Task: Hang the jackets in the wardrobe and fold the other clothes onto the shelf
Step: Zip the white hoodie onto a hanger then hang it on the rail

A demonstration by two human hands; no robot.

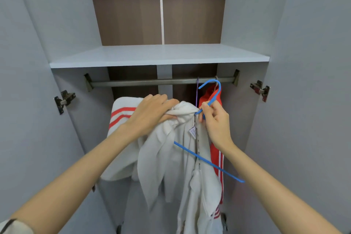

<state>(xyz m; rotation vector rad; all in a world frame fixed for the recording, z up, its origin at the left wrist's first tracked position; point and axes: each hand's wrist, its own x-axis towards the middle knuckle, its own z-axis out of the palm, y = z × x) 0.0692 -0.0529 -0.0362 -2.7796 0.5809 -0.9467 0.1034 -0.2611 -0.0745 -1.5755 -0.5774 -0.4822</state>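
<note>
Centre frame, inside the open wardrobe (66, 24): left hand (152, 112) grips the bunched collar of a white jacket (171, 157), fingers curled over the fabric. Right hand (214, 119), just right of it, pinches the neck of a blue hanger (208, 162) between thumb and fingers. The two hands are close but not touching.

The white jacket has red stripes on a sleeve at centre left and hangs down from the collar toward the bottom of the frame. A small label (192, 132) shows at the neckline. One side of the hanger goes into the collar. Its lower bar crosses the front of the jacket diagonally and sticks out at lower right.

The hanger's hook sits up by the rail (152, 82), toward the rail's right end. Cannot tell if it is over the rail or only in front of it.

A red jacket (206, 97) with white stripes hangs on the rail behind the right hand. A thin purple hook (197, 91) is just left of it.

The pale shelf (159, 55) runs across mid-frame right above the rail, with a brown back panel behind. One metal hinge (64, 100) is at left and another hinge (260, 89) at right on the side walls.
</note>
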